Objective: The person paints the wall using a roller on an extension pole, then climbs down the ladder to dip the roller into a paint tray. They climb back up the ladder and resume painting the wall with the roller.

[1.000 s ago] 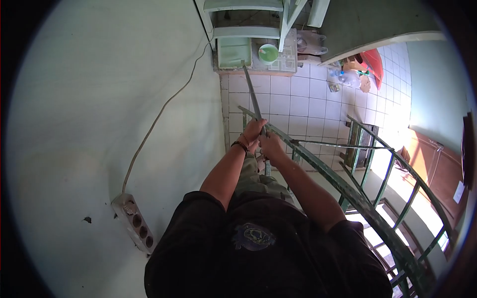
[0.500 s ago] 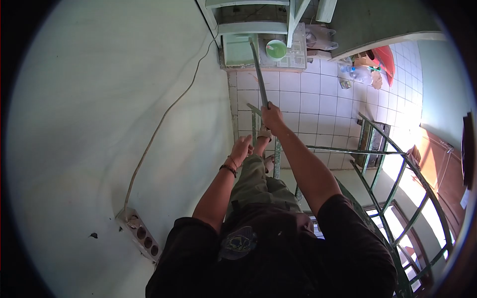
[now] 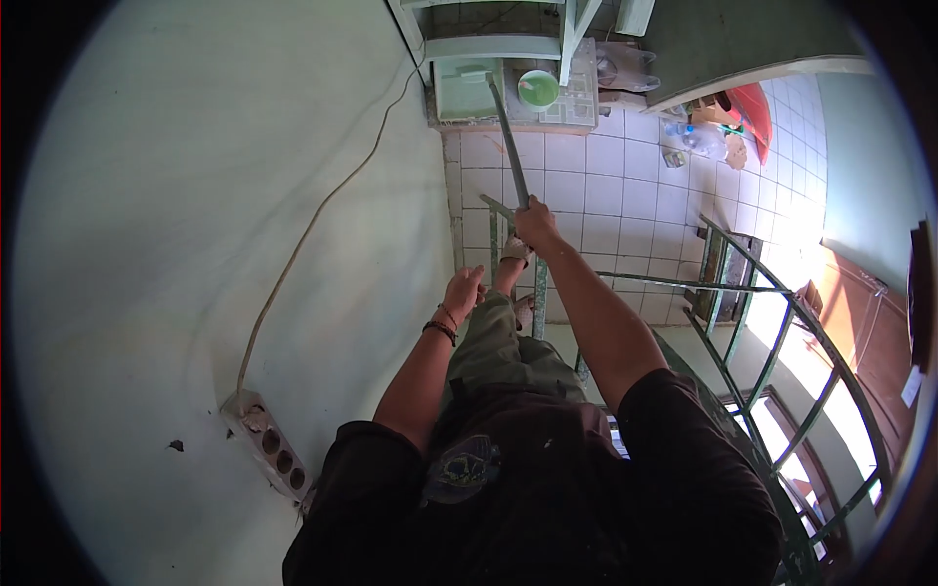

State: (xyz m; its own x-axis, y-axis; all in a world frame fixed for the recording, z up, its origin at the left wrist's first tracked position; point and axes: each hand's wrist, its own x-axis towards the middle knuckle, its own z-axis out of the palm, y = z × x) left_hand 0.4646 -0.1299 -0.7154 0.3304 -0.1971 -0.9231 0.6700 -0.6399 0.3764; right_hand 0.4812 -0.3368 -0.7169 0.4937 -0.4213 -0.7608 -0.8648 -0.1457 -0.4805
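My right hand (image 3: 535,225) is closed around the lower end of a long grey pole (image 3: 508,146). At the pole's far end a pale paint roller (image 3: 476,76) rests in a rectangular tray (image 3: 451,109) of light green paint. Beside the tray stands a white bucket (image 3: 553,78) with green paint inside. My left hand (image 3: 466,290), with bands at the wrist, hangs near the wall above my leg. Its fingers are loosely bent and apart, with nothing visible in them.
Green metal scaffolding (image 3: 782,371) curves along the right, with a bar near my feet. A cable (image 3: 322,210) runs down the left wall (image 3: 147,244) to a socket strip (image 3: 269,444). A pale wooden frame (image 3: 493,47) stands beyond the tray. Plastic bags and bottles (image 3: 703,140) lie on the tiles.
The view has shifted slightly. The roller now shows across the tray at the pole's tip. My right hand keeps its grip, and my left hand has moved slightly left.
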